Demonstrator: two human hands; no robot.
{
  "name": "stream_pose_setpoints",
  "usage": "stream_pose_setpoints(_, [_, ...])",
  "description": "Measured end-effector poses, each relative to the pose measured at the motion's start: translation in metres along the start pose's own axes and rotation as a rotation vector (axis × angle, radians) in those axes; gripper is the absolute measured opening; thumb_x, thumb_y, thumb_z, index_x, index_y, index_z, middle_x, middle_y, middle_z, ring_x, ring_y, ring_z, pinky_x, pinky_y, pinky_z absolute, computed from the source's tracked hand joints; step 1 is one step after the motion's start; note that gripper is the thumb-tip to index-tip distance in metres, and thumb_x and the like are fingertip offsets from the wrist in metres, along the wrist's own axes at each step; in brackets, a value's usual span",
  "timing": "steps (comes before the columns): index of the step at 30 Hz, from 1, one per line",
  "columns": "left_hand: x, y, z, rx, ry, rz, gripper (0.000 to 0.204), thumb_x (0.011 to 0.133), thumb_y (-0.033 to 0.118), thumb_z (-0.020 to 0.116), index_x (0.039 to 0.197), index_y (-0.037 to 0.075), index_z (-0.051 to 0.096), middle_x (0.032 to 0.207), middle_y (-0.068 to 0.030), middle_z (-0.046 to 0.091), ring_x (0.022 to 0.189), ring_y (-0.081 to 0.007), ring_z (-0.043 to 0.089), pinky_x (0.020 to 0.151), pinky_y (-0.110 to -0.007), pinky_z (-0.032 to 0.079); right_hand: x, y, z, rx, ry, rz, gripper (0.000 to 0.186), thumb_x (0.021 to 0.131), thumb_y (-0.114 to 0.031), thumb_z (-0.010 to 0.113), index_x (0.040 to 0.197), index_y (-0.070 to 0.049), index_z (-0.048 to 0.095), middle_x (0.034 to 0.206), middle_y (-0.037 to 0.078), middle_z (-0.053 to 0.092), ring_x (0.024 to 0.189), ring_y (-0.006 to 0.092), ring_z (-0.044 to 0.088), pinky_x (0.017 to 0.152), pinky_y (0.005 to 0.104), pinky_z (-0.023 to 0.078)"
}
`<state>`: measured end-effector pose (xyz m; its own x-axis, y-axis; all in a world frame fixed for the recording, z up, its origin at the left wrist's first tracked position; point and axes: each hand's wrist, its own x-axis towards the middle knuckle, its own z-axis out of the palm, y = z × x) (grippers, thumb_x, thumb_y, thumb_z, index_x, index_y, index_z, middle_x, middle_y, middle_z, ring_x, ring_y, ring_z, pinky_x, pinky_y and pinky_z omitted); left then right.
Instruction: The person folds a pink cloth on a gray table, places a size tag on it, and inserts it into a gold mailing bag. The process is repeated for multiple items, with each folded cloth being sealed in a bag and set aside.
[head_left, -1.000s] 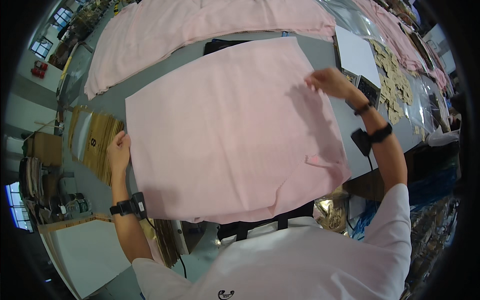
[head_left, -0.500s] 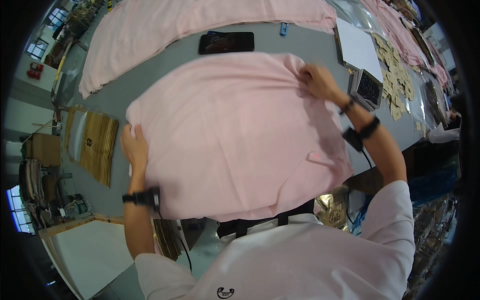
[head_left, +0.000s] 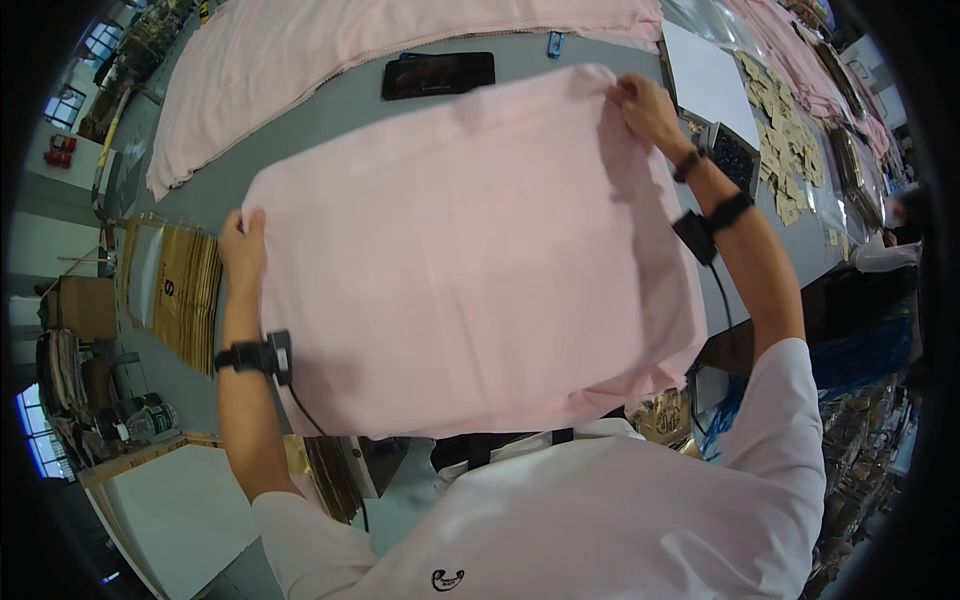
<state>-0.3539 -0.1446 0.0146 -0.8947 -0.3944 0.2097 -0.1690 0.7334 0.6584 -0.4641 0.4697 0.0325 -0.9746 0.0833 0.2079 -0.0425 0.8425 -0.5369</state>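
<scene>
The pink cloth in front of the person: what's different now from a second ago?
The right hand, then loose above the pink cloth, now grips its far right corner. The left hand has moved away from the body, to the far left corner. The black phone, mostly covered then, now shows. The gold packets and tan tags stayed put.
</scene>
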Motion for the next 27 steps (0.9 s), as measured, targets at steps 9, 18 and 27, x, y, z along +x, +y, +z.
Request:
stream_pose_setpoints(9, [-0.046,-0.011,-0.07,-0.861,0.106,0.2,0.031,0.102,0.009,0.067,0.129,-0.004,0.058,0.126,-0.0097,0.066,0.117,-0.0183,0.061,0.104,-0.035,0.047,-0.043,-0.007,-0.057,0.696,0.145,-0.311,0.01,0.1,-0.01,0.067,0.107,-0.002,0.065,0.094,-0.004,0.063,0.087,0.007,0.056,0.078,0.0234,0.047])
stream_pose_setpoints(18, [-0.128,-0.089,-0.105,0.113,-0.126,0.17,0.024,0.102,0.006,0.063,0.123,0.002,0.071,0.133,-0.011,0.067,0.122,-0.0186,0.06,0.102,-0.032,0.047,-0.136,0.049,-0.088,-0.01,-0.215,-0.374,0.025,0.087,0.01,0.063,0.107,-0.002,0.071,0.114,0.011,0.07,0.11,0.0257,0.065,0.088,0.0347,0.053])
stream_pose_setpoints(27, [-0.089,-0.034,-0.059,0.053,-0.095,0.082,0.033,0.09,0.021,0.079,0.112,-0.001,0.071,0.101,-0.0064,0.064,0.083,-0.0199,0.055,0.083,-0.034,0.049,-0.08,0.023,-0.032,0.018,-0.103,-0.244,0.03,0.084,-0.018,0.084,0.104,0.0,0.072,0.1,0.015,0.07,0.087,0.0246,0.068,0.076,0.037,0.055])
